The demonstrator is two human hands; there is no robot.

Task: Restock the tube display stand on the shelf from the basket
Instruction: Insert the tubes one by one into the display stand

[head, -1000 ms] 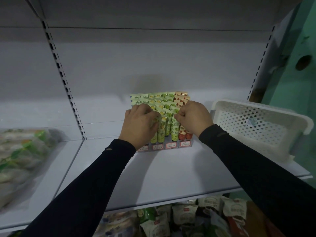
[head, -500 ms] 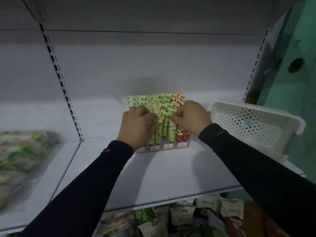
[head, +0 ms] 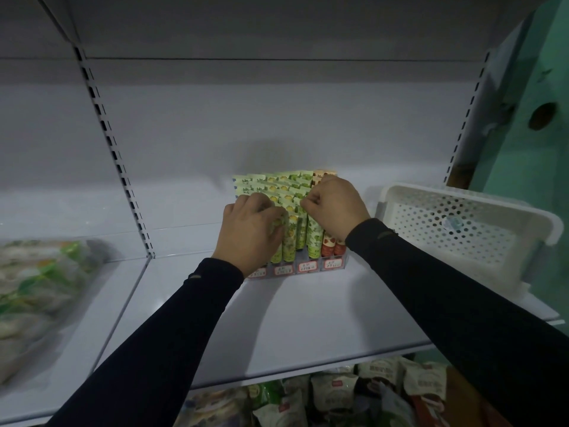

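A clear tiered display stand [head: 303, 268] with red price labels sits at the middle back of the white shelf [head: 308, 328]. It holds several rows of green tubes [head: 278, 188] and a right column of orange-red tubes [head: 328, 245]. My left hand [head: 251, 231] rests on the left front tubes with fingers curled over their tops. My right hand [head: 334, 208] is curled over the right rows, its fingertips pinching the top of a green tube [head: 314, 238]. The white perforated basket [head: 462, 229] stands to the right; no tubes show inside it.
Bagged goods in clear plastic [head: 40, 291] lie on the shelf section to the left, past the slotted upright [head: 123, 180]. Snack packets [head: 354, 396] fill the shelf below. A green wall [head: 538, 87] stands at the right.
Both hands stay on the tubes. My right hand has crept slightly up and back along the right rows; the left hand has barely moved.
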